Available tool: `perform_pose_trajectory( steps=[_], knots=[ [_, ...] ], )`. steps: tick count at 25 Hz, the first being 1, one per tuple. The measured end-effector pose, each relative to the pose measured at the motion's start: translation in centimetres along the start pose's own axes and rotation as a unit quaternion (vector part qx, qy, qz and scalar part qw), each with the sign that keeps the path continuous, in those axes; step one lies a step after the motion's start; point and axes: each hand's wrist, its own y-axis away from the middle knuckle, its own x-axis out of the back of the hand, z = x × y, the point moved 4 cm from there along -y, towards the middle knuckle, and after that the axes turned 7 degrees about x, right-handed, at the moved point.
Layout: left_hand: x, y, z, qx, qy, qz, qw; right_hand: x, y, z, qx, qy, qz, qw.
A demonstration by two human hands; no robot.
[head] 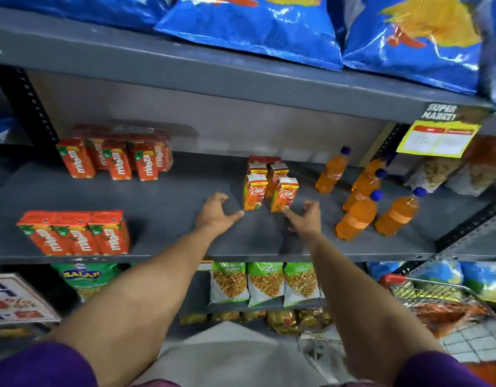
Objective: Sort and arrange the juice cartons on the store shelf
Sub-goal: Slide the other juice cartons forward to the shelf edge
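Both hands reach into the middle shelf (163, 208) toward a small bunch of white-topped Real cartons (270, 185) standing at 12 o'clock from the hands. The left hand (217, 212) is spread open and empty, just at 9 o'clock of the front-left carton. The right hand (306, 219) is spread open too, and its pointing finger looks to touch the bottom of the front-right carton. I think the step is gathering this bunch, so next both hands need to close in on its sides and slide it into line. Three Maaza cartons (76, 233) stand in a neat row at the front, at 9 o'clock. More Maaza cartons (115, 155) sit at the back, at 10 o'clock. Orange bottles (364, 199) stand close at 3 o'clock, and the right elbow could knock them.
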Motion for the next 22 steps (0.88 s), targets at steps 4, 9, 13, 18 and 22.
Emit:
perform_pose_trajectory(
  steps=[4, 9, 13, 18, 22],
  knots=[
    [-0.7, -2.7, 2.2, 0.029, -0.004, -0.047, 0.998, -0.1, -2.5, -0.6, 0.005, 0.007, -0.144, 0.990],
    [-2.3, -2.3, 4.1, 0.008, 0.036, -0.096, 0.995, -2.1, -2.8, -2.3, 0.071, 0.098, -0.266, 0.956],
    [-2.4, -1.6, 3.3, -0.005, 0.011, -0.154, 0.988, -2.3, -1.8, -1.9, 0.098, 0.081, -0.313, 0.941],
    [-3.1, 0.7, 2.2, -0.011, -0.059, -0.188, 0.980, -1.4, 0.8, -0.4, 0.064, 0.037, -0.350, 0.934],
    [-3.3, 2.9, 1.9, -0.006, -0.047, -0.181, 0.982, -0.9, 2.5, 0.0, 0.066, 0.048, -0.332, 0.940]
  ],
)
